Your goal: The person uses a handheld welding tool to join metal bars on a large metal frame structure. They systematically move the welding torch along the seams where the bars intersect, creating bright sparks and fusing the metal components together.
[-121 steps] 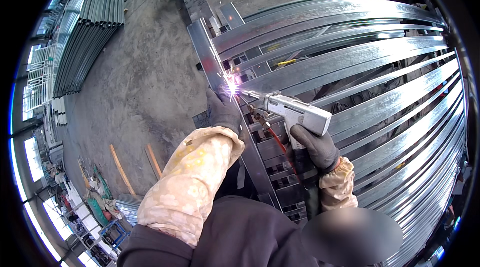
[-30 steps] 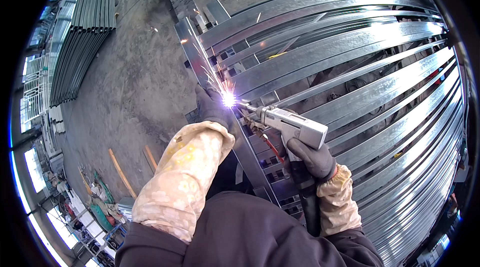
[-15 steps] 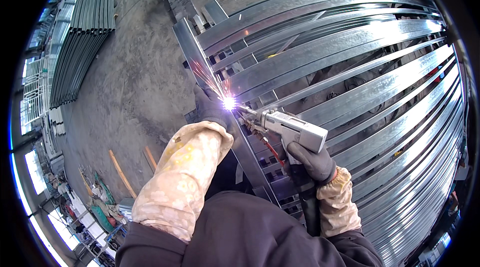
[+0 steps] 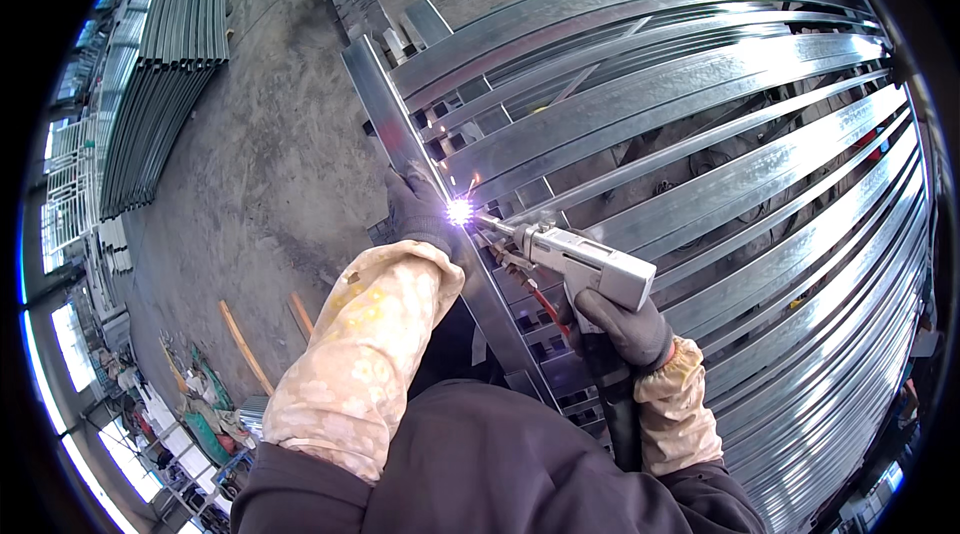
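My right hand (image 4: pixel 628 326), in a dark grey glove, is closed around the grip of a silver welding gun (image 4: pixel 590 262). The gun's thin nozzle points left at a bright violet-white arc (image 4: pixel 460 212) on the inner edge of a galvanized steel end bar (image 4: pixel 385 109). That bar runs slantwise across the ends of several long steel tubes. Just left of the arc, my gloved left hand (image 4: pixel 415 206) grips the end bar from its outer side; some of its fingers are hidden. A black cable (image 4: pixel 620 414) hangs from the gun's handle, and a red hose (image 4: pixel 548 309) runs beside it.
Parallel galvanized tubes (image 4: pixel 700 99) fill the right side, with gaps between them. Bundled steel profiles (image 4: pixel 185 34) lie on the concrete floor (image 4: pixel 280 134) at the far left. Wooden strips (image 4: pixel 245 344) and a cluttered shelf (image 4: pixel 205 469) are at lower left.
The spray of sparks has shrunk to a few short streaks. The arc and nozzle tip have shifted very slightly toward me along the end bar. Both hands keep their holds.
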### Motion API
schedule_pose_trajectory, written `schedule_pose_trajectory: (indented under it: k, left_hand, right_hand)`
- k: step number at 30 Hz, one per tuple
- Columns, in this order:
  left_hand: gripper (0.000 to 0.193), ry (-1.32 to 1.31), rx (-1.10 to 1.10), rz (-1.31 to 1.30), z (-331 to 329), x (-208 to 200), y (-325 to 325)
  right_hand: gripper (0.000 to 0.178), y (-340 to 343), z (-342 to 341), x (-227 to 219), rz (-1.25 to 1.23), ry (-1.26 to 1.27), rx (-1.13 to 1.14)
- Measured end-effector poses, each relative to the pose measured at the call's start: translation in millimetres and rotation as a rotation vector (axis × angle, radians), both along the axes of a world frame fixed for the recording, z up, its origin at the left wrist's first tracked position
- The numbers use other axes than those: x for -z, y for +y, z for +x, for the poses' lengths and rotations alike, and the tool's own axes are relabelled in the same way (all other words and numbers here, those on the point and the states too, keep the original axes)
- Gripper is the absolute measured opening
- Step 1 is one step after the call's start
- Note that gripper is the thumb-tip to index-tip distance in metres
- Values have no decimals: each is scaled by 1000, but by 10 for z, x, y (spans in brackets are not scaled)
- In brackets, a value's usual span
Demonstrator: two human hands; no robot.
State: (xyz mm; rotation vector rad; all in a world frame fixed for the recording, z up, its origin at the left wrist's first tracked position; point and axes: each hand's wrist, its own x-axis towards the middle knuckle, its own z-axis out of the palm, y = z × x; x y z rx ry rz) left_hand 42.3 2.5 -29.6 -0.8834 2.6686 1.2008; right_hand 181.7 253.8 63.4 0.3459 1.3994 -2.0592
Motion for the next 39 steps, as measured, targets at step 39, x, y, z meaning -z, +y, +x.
schedule_pose_trajectory:
  k: [39]
  left_hand:
    - [50,191,-19,-177,26,349,-85]
  right_hand:
    - [24,-290,-456,-52,59,-7,111]
